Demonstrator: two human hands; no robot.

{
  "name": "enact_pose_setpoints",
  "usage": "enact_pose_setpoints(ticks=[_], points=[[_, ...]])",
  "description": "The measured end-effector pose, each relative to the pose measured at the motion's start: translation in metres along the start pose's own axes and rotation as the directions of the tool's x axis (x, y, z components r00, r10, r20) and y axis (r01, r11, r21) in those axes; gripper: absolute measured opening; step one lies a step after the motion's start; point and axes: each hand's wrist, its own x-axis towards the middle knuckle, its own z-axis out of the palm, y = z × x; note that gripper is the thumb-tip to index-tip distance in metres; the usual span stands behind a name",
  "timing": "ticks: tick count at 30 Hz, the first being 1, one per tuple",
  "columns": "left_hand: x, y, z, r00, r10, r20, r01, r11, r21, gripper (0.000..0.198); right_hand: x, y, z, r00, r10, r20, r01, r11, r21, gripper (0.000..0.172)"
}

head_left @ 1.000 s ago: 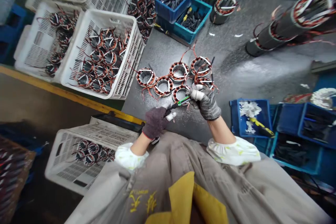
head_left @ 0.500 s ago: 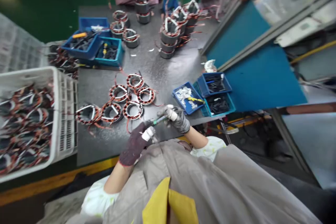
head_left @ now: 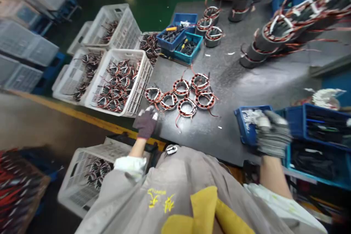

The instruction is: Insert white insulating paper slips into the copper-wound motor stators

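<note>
My left hand point(head_left: 146, 122), in a dark purple glove with white on its fingers, rests at the table's left edge with fingers stretched out and nothing visible in them. Just beyond it is a group of copper-wound stator rings point(head_left: 187, 107) with white ties and loose orange leads. My right hand point(head_left: 272, 133), in a grey striped glove, is over the right side of a small blue tray point(head_left: 241, 126) of white pieces point(head_left: 251, 116). It is smeared by motion, and its fingertips and anything in them cannot be made out.
Stacked stators point(head_left: 257, 49) stand at the back right. Blue bins point(head_left: 304, 120) of dark parts flank my right hand; a teal bin point(head_left: 189, 56) is at the back left. White crates point(head_left: 142, 76) of stators line the table's left side. Another crate point(head_left: 71, 175) stands low at left.
My hands have parted from in front of my body, where they held a thin tool-like item. The left went to the table's left edge, the right to the tray. The view swung left.
</note>
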Motion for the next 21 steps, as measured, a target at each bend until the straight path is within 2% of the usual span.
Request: enact_pose_setpoints(ticks=[1,2,3,4,6,7,9,12,15,17,21], points=[[0.019,-0.005,-0.006,0.998,0.057,0.020,-0.058,0.995,0.082,0.041,-0.005,-0.036,0.025,1.000,-0.003,-0.010,0.003,0.999,0.043,0.044],[0.039,-0.008,-0.010,0.992,0.115,0.059,-0.124,0.979,0.160,0.045,-0.009,-0.074,0.050,0.986,-0.090,0.142,0.074,0.990,0.117,0.044],[0.059,-0.008,-0.013,0.978,0.177,0.110,-0.198,0.955,0.222,0.051,-0.012,-0.110,0.075,0.930,-0.201,0.306,0.153,0.973,0.175,0.045],[0.078,-0.007,-0.013,0.962,0.206,0.181,-0.250,0.931,0.266,0.056,-0.014,-0.141,0.099,0.869,-0.280,0.407,0.223,0.957,0.183,0.045],[0.108,-0.005,-0.008,0.927,0.262,0.269,-0.331,0.909,0.254,0.061,-0.017,-0.186,0.142,0.794,-0.340,0.504,0.319,0.939,0.131,0.044],[0.118,-0.005,-0.003,0.901,0.292,0.320,-0.374,0.898,0.233,0.061,-0.018,-0.198,0.160,0.783,-0.318,0.534,0.337,0.939,0.066,0.042],[0.130,-0.011,0.009,0.860,0.330,0.390,-0.428,0.882,0.198,0.056,-0.020,-0.203,0.188,0.787,-0.229,0.572,0.346,0.933,-0.103,0.038],[0.126,-0.032,0.024,0.813,0.379,0.442,-0.486,0.860,0.155,0.048,-0.025,-0.190,0.213,0.802,-0.099,0.589,0.368,0.859,-0.356,0.045],[0.103,-0.063,0.030,0.762,0.433,0.482,-0.546,0.830,0.117,0.037,-0.041,-0.183,0.224,0.812,0.018,0.584,0.337,0.802,-0.493,0.060],[0.083,-0.086,0.032,0.705,0.478,0.525,-0.600,0.796,0.081,0.034,-0.061,-0.187,0.227,0.824,0.074,0.561,0.292,0.794,-0.533,0.069],[0.054,-0.127,0.040,0.581,0.547,0.603,-0.683,0.730,-0.005,0.039,-0.108,-0.205,0.235,0.858,0.161,0.487,0.186,0.787,-0.589,0.069]])
